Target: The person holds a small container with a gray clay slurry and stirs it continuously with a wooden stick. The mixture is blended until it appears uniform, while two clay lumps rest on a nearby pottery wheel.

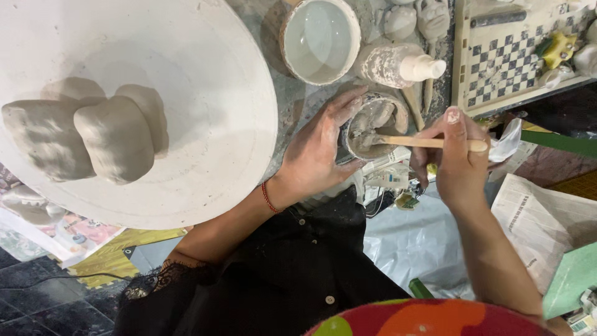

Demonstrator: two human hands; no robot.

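left hand [314,152]: fingers wrapped round small clay pot [373,124] at table edge
right hand [457,158]: pinching wooden stick [429,142], tip in pot

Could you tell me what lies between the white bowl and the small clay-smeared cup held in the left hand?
In the head view, only bare grey tabletop separates the white bowl from the cup; the spray bottle sits just rightward.

Grey clay lumps [93,134] on a white round board [217,93], beside a green-and-cream chequered board [510,59].
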